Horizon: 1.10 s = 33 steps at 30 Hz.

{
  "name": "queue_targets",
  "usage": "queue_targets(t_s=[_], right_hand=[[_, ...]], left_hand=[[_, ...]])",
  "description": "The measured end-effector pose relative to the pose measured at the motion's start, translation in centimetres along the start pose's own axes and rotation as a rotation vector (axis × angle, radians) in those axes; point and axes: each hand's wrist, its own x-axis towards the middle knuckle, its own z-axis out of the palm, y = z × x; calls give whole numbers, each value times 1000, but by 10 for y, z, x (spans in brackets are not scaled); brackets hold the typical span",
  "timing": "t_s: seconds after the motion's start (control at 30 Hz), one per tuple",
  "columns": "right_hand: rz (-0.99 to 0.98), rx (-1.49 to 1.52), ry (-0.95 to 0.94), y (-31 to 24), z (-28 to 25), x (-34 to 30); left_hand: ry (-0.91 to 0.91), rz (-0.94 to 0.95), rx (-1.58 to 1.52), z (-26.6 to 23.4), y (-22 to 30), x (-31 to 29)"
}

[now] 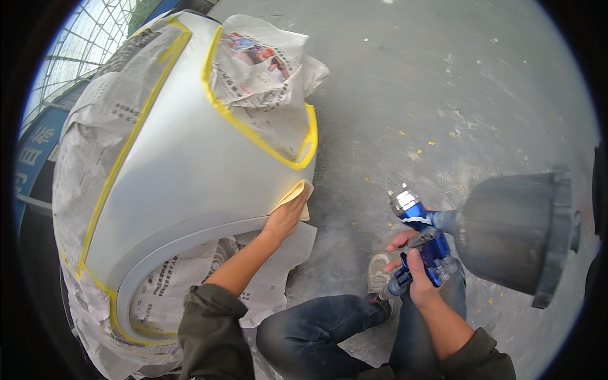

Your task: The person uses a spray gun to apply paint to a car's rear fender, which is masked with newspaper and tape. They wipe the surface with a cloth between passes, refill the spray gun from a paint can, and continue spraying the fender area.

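My left hand [286, 218] presses a folded pale yellow cloth [296, 191] against the lower edge of a silver-grey car body panel [183, 145], beside the wheel arch. The fingers are closed over the cloth, and part of it is hidden under them. In my right hand [422, 280] is a blue spray gun [434, 248] with a silver front cap. Its large dark grey paint cup [513, 229] points to the right, tilted well over. The gun is held above my right knee, away from the panel.
Yellow masking tape [140, 136] borders the panel. Newspaper sheets [95, 145] cover the car to the left, more newspaper [263, 69] bulges at the far end, and some lies inside the wheel arch. The grey floor [405, 82] has paint specks. A blue signboard [39, 149] stands far left.
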Motion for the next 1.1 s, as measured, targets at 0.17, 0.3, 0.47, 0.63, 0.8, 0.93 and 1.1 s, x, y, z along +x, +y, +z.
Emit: queue_targets(t_s=[0.17,0.3,0.47,0.63,0.8,0.93,1.1], right_hand=[[-59,-44,147,-9,-24,-8],[-103,-36,190,-19,-28,-11],[-52,42,173,-17,-31,-4],[-45,48,142,-6,-20,13],[-3,38,55,8,-6,24],[92,43,56,10,8,22],[-38,66,105,19,3,23]], left_hand=[[-152,-33,97,31,31,96],[-369,76,-54,62,44,135],[-176,215,-16,31,44,56],[71,39,-481,-25,-29,-85],[108,-309,-462,-73,-110,-165],[247,-619,-360,-92,-151,-158],[443,-816,-423,-111,-217,-97]])
